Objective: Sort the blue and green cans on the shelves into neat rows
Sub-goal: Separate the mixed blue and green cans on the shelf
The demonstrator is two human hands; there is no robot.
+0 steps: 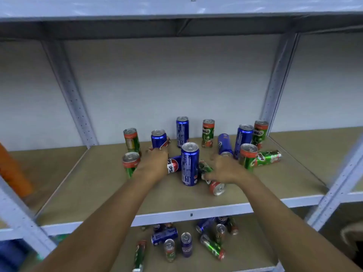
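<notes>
Several blue cans and green cans stand or lie mixed on the middle shelf. My left hand reaches over a lying blue Pepsi can, and its fingers curl round the lower part of an upright blue can. My right hand lies over a toppled green can, thumb pressed on its side. A tall upright blue can stands between my hands. Another green can lies on its side at the right, behind an upright green can.
Perforated metal uprights frame the bay, with a shelf board overhead. The lower shelf holds several more blue and green cans, some toppled. An orange object stands at the far left.
</notes>
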